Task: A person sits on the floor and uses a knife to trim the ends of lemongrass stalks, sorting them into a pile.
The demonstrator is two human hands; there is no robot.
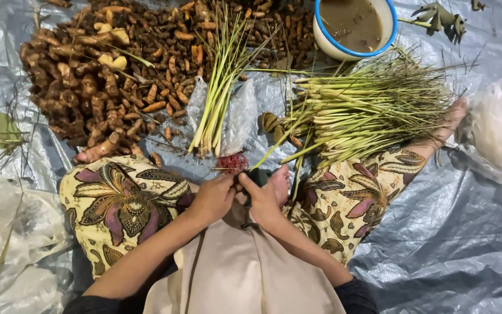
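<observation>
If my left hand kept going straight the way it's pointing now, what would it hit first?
The left hand points up and right, toward the small dark object that both hands pinch. Past that, probably the red tangle of bands, then the lemongrass bundle on its plastic bag. Depth is hard to judge.

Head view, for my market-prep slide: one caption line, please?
Seated on a grey tarp, both hands, left hand and right hand, meet between lemongrass stalks and piled brown roots.

Lemongrass (367, 110), roots (117, 75) block fwd
</observation>
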